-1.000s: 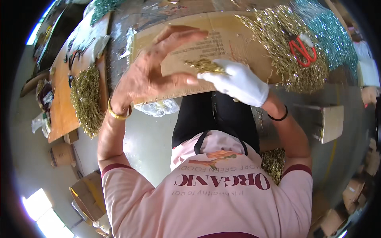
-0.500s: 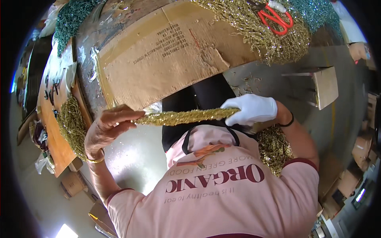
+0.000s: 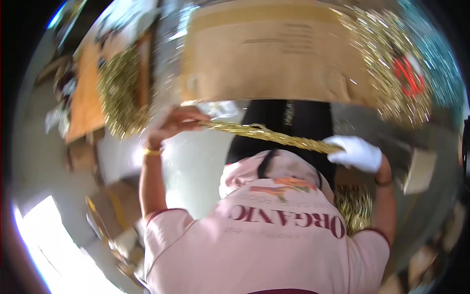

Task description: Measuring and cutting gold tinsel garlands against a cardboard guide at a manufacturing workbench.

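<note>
1. The room is a cluttered workshop, with a pale floor, small boxes near the walls and a big work table at 12 o'clock. The picture is blurred by movement.
2. Nearest is the person's pink shirt, and a small heap of gold tinsel lies low at 4 o'clock of it.
3. Above the shirt, a twisted gold tinsel strand is stretched between both hands. Its long axis runs from 10 o'clock down to 4 o'clock.
4. The bare left hand, with a gold bangle on the wrist, pinches the upper end; the fingers are closed on it.
5. The right hand, in a white glove, is closed around the lower end. Both hands are equally on the strand, neither is free.
6. Farther, a flat cardboard sheet covers the table.
7. At 2 o'clock is a large gold tinsel pile with red scissors on it, and teal tinsel beyond.
8. At 10 o'clock, another gold tinsel bunch lies beside an orange board.
</note>
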`<act>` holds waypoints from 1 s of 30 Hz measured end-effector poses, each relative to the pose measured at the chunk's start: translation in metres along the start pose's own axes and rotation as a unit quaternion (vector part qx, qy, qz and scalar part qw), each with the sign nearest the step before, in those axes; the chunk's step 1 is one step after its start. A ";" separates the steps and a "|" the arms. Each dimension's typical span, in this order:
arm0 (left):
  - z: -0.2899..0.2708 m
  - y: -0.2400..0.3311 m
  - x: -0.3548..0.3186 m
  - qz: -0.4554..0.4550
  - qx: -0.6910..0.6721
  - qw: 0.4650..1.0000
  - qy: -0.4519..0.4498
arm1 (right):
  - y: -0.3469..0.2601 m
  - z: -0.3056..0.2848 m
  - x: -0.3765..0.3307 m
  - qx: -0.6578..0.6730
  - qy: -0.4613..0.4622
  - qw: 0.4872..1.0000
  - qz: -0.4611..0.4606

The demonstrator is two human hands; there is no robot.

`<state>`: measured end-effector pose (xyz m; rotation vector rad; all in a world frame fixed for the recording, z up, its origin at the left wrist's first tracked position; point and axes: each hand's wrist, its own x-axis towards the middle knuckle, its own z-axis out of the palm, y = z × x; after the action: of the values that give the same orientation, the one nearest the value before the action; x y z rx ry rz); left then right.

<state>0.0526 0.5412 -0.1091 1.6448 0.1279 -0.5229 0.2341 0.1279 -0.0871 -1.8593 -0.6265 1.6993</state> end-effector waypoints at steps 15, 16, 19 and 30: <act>-0.002 -0.048 0.015 0.065 -0.040 0.974 0.214 | 0.022 -0.026 0.046 -0.289 0.435 0.808 -0.273; -0.005 -0.046 0.021 0.101 -0.012 0.967 0.232 | 0.025 -0.031 0.050 -0.334 0.460 0.774 -0.280; -0.012 -0.046 0.034 0.123 0.032 0.955 0.269 | 0.020 -0.035 0.055 -0.415 0.500 0.715 -0.259; -0.014 -0.039 0.025 0.118 0.227 0.921 0.293 | 0.021 -0.027 0.079 -0.494 0.504 0.682 -0.194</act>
<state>0.0635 0.5556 -0.1536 2.2017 0.2577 0.1580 0.2686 0.1622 -0.1582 -2.6166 -1.3955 -0.2534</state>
